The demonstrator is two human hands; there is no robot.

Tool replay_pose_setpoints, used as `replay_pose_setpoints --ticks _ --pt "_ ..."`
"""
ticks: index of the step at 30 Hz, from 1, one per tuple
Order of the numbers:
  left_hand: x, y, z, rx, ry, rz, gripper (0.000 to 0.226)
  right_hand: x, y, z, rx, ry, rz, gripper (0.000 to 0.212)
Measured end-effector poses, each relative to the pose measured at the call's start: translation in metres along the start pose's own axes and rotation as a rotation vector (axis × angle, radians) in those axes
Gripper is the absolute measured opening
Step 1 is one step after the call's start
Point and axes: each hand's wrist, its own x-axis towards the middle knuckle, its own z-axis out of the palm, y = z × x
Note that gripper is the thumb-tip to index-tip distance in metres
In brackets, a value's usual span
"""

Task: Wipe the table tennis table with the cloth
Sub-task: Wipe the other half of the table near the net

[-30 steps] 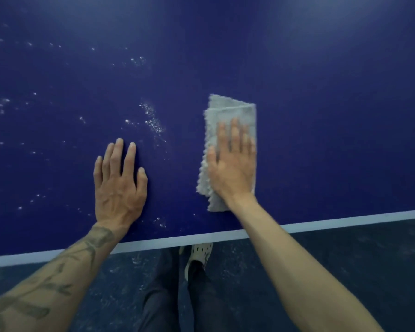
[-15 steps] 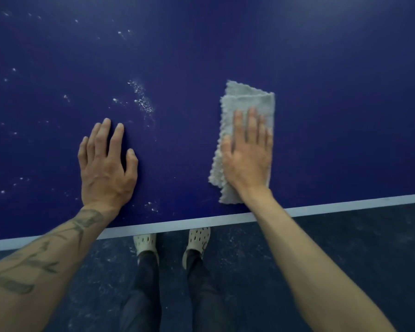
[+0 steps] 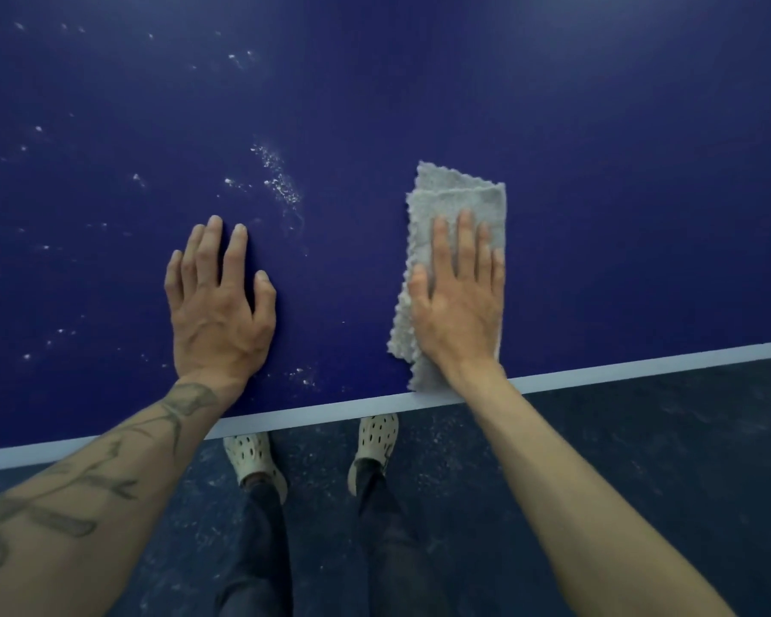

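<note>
Dark blue playing surface fills most of the view: table tennis table (image 3: 575,126) seen from above, its near side bounded by one white edge line (image 3: 330,411), dark floor (image 3: 642,483) beyond.

Cloth (image 3: 459,193): one, grey, folded into a long pad, lying on the table just inside the edge line, its near end touching the line.

Right hand (image 3: 457,305): flat on the cloth, fingers straight and close together, palm down. Judged: flat pressure spreads load over the pad for wiping; nothing is gripped.

Left hand (image 3: 219,313): flat on bare table, fingers straight and slightly spread, holding nothing, apart from the cloth. Judged: it serves as a brace while the person leans over.

White specks (image 3: 281,180): one dense streak between the hands and farther in, one small patch near the edge line, many scattered dots on the left, too many to count. The area right of the cloth shows none. Judged: wiping is partly done, and the left portion remains.

Count: hands 2, cloth 1, pale shoes (image 3: 254,456) 2, both on the floor under the table edge
</note>
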Motion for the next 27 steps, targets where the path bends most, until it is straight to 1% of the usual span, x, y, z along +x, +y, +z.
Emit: replay_pose_setpoints --ticks 2,4,6,7,8,9,12,15,16,18,21,23,24,25,27 --pt "0.000 -0.001 0.000 -0.005 0.000 0.001 0.058 -0.006 -0.037 0.012 0.025 0.016 -0.060 0.069" --pt "0.000 -0.002 0.001 -0.001 0.006 0.003 0.058 -0.028 -0.066 0.024 0.038 0.003 -0.202 0.069" --pt "-0.001 -0.003 0.002 0.000 0.007 0.012 0.057 -0.054 -0.067 0.029 0.026 -0.021 -0.346 0.069" --pt "-0.001 -0.004 0.002 -0.002 0.005 0.014 0.058 -0.060 -0.056 0.029 0.015 -0.022 -0.376 0.069" --pt "-0.001 -0.004 0.002 -0.003 0.003 0.013 0.057 -0.061 -0.044 0.027 0.005 -0.022 -0.359 0.070" --pt "0.000 -0.005 0.001 -0.005 -0.002 0.012 0.057 -0.060 -0.031 0.024 -0.009 -0.024 -0.300 0.070" --pt "0.001 -0.006 -0.006 -0.088 -0.024 0.004 0.056 -0.052 -0.009 0.013 -0.030 -0.023 -0.043 0.069" --pt "0.001 -0.017 -0.016 -0.231 -0.036 0.009 0.054 -0.039 -0.043 0.011 -0.012 -0.003 0.093 0.069" --pt "0.001 -0.026 -0.019 -0.241 -0.035 0.028 0.054 -0.035 -0.065 0.014 -0.004 0.005 0.100 0.070" --pt "0.004 -0.048 -0.027 -0.201 -0.023 0.059 0.053 -0.031 -0.115 0.024 0.022 -0.002 0.046 0.070" --pt "0.016 -0.092 -0.039 -0.117 -0.021 0.056 0.054 -0.058 -0.187 0.044 0.060 -0.016 -0.184 0.069" --pt "0.024 -0.117 -0.045 -0.072 -0.032 0.039 0.054 -0.079 -0.195 0.049 0.061 -0.028 -0.312 0.069" --pt "0.028 -0.128 -0.047 -0.053 -0.036 0.040 0.054 -0.084 -0.185 0.049 0.051 -0.024 -0.326 0.069" --pt "0.032 -0.138 -0.049 -0.039 -0.041 0.048 0.054 -0.085 -0.172 0.048 0.034 -0.020 -0.294 0.069" --pt "0.042 -0.152 -0.051 -0.026 -0.047 0.071 0.054 -0.083 -0.144 0.041 -0.006 -0.022 -0.145 0.070"
